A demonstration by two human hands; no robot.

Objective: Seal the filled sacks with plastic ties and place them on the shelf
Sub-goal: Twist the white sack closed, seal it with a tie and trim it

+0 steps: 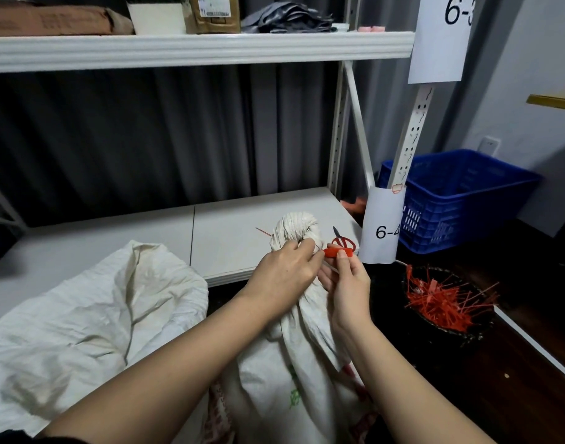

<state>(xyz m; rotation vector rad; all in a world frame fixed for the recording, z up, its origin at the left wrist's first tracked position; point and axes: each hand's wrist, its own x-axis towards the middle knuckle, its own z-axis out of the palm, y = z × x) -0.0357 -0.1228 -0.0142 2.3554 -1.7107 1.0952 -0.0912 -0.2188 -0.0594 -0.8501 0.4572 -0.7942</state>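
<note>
A filled white sack point(294, 373) stands upright in front of me, its mouth twisted into a bunched neck point(295, 229). My left hand point(284, 274) is closed around that neck. A red plastic tie point(338, 252) circles the neck; its thin tail sticks out on the left side. My right hand point(346, 280) pinches the tie's flat red tab between thumb and fingers. Red-handled scissors point(342, 240) lie on the white shelf point(121, 248) just behind the tab. A second white sack point(82, 322) slumps against the shelf at my left.
A black basket point(447, 302) holding several red ties sits on the dark floor at right. A blue plastic crate point(457, 197) stands behind the shelf post, which carries paper labels "6-4" and "6-3". The upper shelf point(194, 48) holds boxes and grey bags.
</note>
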